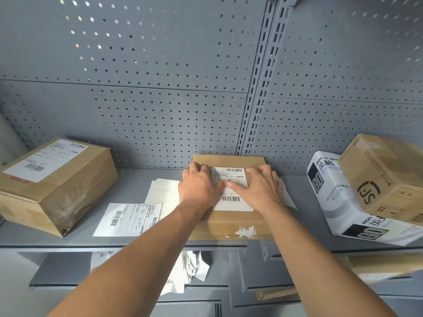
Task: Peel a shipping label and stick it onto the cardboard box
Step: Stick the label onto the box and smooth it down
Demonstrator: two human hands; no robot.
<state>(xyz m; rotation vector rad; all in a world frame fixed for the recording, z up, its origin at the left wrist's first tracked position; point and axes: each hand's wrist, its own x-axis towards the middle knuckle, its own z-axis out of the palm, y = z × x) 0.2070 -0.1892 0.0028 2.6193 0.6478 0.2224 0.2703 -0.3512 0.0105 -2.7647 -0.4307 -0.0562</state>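
A flat brown cardboard box (231, 223) lies on the grey shelf, against the pegboard back. A white shipping label (231, 175) with barcodes lies flat on its top. My left hand (199, 187) rests palm down on the label's left side, fingers spread. My right hand (261, 186) presses flat on the label's right side. The two thumbs almost meet at the label's middle. Neither hand grips anything. The hands hide the label's side edges.
A taped brown box (57, 186) with its own label sits at the left. Loose label sheets (130, 219) lie beside the box. At the right stand a white printed bag (338, 202) and a tilted carton (384, 177). Crumpled backing paper (190, 271) lies on the lower shelf.
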